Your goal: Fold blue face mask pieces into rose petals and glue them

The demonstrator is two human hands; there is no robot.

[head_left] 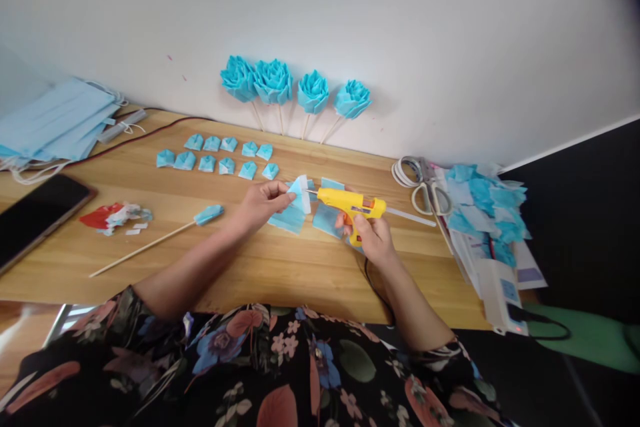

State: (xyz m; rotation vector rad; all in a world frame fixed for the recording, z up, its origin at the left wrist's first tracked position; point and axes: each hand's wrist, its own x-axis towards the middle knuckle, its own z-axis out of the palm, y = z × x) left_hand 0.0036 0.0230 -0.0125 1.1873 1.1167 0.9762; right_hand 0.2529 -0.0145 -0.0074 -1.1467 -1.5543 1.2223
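Between thumb and fingers, my left hand [267, 207] pinches a folded blue-and-white fabric piece [301, 195]. My right hand [371, 235] is wrapped round the handle of a yellow glue gun [350, 202], whose metal nozzle meets or nearly meets the white edge of that piece. A clear glue stick [411, 216] sticks out of the gun's back. Under and beside the hands lie flat blue fabric pieces [327, 213]. Left of my left hand rests a wooden stick with a blue rolled bud [209, 215]. Several small folded blue petals [207, 163] lie in two rows behind it.
Several blue fabric flowers [313, 92] on sticks lean against the wall. Face masks [60, 120], a phone [43, 217] and a red-and-white scrap [113, 215] are at left. Scissors [431, 199], tape rolls [407, 172], blue scraps [485, 193] and a white power strip [501, 295] are at right.
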